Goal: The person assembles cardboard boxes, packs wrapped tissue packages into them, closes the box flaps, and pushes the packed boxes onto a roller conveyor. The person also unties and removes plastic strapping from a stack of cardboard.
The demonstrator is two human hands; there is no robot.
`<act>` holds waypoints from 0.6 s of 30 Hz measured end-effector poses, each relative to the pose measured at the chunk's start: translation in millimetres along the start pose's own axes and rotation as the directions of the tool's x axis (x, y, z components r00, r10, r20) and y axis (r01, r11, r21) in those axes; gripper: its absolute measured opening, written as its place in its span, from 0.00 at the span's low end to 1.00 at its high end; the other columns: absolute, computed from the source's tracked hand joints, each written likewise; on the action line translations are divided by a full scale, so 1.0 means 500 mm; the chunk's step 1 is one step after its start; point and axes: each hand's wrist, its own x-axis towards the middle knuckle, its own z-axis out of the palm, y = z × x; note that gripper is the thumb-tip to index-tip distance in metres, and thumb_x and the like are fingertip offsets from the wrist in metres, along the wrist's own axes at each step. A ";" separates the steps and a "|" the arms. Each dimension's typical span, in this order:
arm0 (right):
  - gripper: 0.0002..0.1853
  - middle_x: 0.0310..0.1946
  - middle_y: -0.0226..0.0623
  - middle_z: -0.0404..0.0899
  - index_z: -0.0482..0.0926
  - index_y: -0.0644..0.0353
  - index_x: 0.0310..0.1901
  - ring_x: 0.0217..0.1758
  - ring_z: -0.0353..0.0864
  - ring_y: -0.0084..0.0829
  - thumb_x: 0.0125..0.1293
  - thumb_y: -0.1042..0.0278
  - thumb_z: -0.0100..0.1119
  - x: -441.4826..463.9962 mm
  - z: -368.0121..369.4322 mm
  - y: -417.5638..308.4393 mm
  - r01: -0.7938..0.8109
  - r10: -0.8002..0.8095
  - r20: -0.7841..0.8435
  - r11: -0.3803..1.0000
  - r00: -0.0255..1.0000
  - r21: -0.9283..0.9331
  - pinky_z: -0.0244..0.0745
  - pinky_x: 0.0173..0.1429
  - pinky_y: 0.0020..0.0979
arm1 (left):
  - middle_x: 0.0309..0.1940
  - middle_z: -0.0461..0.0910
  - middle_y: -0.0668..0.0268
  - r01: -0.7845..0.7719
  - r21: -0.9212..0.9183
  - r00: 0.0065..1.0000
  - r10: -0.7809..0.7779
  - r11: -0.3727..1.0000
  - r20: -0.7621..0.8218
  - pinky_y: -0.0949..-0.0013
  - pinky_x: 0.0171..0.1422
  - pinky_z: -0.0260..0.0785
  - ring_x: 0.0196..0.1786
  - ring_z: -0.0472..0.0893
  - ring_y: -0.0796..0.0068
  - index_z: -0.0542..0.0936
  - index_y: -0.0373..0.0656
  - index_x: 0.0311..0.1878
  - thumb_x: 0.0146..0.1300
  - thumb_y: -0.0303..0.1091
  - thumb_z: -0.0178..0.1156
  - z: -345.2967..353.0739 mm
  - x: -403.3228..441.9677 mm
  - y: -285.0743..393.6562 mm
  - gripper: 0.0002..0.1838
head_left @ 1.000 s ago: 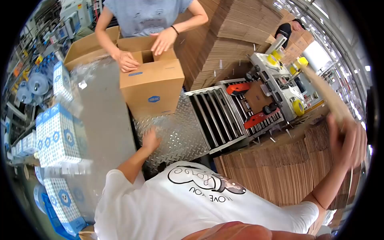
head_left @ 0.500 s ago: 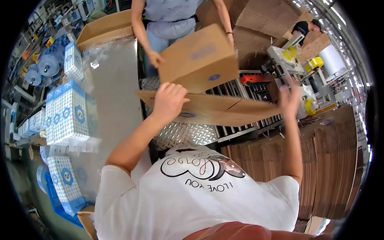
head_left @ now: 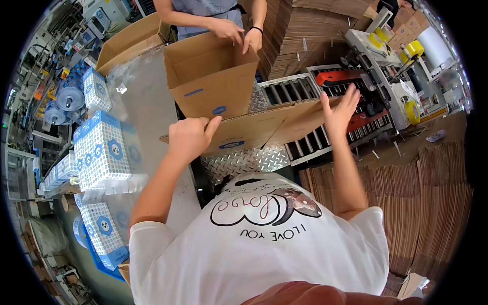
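Note:
A flattened cardboard box stands on edge over the diamond-plate metal surface. My left hand is closed on its top edge near the left end. Fingers spread, my right hand is at the right end of the cardboard; whether the palm touches it is hard to tell. Just beyond, an open-topped cardboard box stands upright, with a co-worker's two hands at its far rim.
Blue-and-white patterned boxes line the left of the grey table. A roller conveyor with a taping machine is at the right. Stacked flat cardboard lies at lower right, more behind.
The flat cardboard came from the right to in front of me, and my left hand took hold of it. My right hand has opened. The co-worker's box was turned and now stands open side up.

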 end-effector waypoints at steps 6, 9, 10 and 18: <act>0.49 0.76 0.48 0.42 0.32 0.64 0.75 0.75 0.52 0.37 0.69 0.59 0.59 -0.085 -0.035 -0.038 -0.603 0.507 0.407 0.314 0.759 0.733 0.48 0.75 0.33 | 0.32 0.84 0.54 0.089 -0.083 0.925 -0.051 0.993 0.375 0.54 0.47 0.72 0.41 0.83 0.52 0.84 0.42 0.39 0.69 0.60 0.46 -0.035 0.060 -0.029 0.29; 0.43 0.66 0.45 0.64 0.47 0.68 0.73 0.64 0.66 0.33 0.57 0.77 0.58 -0.064 -0.071 0.022 -0.621 0.366 0.507 0.361 0.780 0.695 0.58 0.68 0.29 | 0.41 0.83 0.50 0.049 -0.251 0.886 0.074 0.967 0.458 0.56 0.56 0.69 0.50 0.80 0.51 0.80 0.39 0.49 0.71 0.54 0.48 -0.026 0.099 -0.067 0.25; 0.41 0.60 0.43 0.70 0.55 0.68 0.70 0.63 0.68 0.32 0.52 0.80 0.56 -0.044 -0.094 0.024 -0.631 0.338 0.535 0.487 0.774 0.604 0.59 0.67 0.28 | 0.39 0.83 0.48 -0.095 -0.242 0.902 0.186 0.966 0.389 0.53 0.51 0.71 0.45 0.81 0.48 0.74 0.37 0.57 0.72 0.49 0.47 -0.027 0.098 -0.068 0.24; 0.44 0.75 0.55 0.44 0.44 0.71 0.73 0.80 0.39 0.43 0.61 0.65 0.56 0.038 -0.101 -0.111 0.051 -0.465 0.860 0.884 0.210 0.466 0.39 0.79 0.36 | 0.25 0.81 0.53 0.273 -0.341 0.892 -0.104 0.900 0.439 0.60 0.27 0.76 0.24 0.83 0.58 0.62 0.33 0.62 0.72 0.40 0.46 0.004 0.068 -0.022 0.23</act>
